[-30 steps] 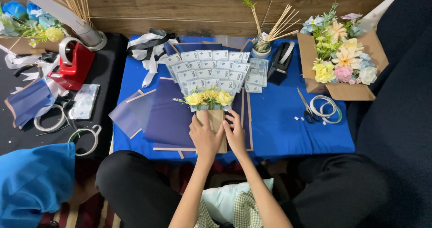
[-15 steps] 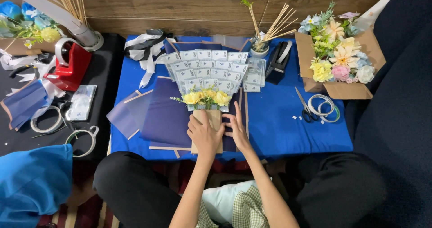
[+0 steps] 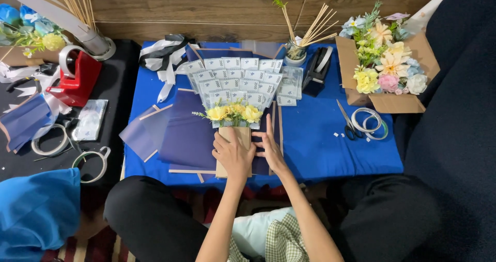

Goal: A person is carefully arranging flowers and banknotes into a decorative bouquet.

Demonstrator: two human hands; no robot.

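1. Bouquet (image 3: 233, 122): a fan of folded paper notes behind yellow flowers (image 3: 235, 112), gathered into a brown paper cone; it lies flat on dark blue wrapping sheets (image 3: 188, 135) near the front edge of the bench (image 3: 320, 138), about the middle of its width.
2. Left hand (image 3: 233, 156) lies fingers-down over the cone's lower half, wrapped about it and pressing it to the sheets; right hand (image 3: 269, 147) rests just beside it on the right, fingers spread flat along the cone's edge and the sheet there.
3. Handling, as a judgement: light all through, and top-heavy only in bulk; the note fan is thin and floppy, likely to bend or slip out of line if lifted by its top.
4. Flowers look soft and easily crushed; best left untouched.
5. Cone is the stiffest part, though still paper that will crease under a hard squeeze; the narrow lower end, where the left hand sits, is the place to grip, with a flat palm under the fan for support.
6. Sheets beneath look smooth and may slide on the blue cloth.
7. Scissors (image 3: 347, 121) and tape rolls (image 3: 369, 122) lie well apart, toward the right edge.
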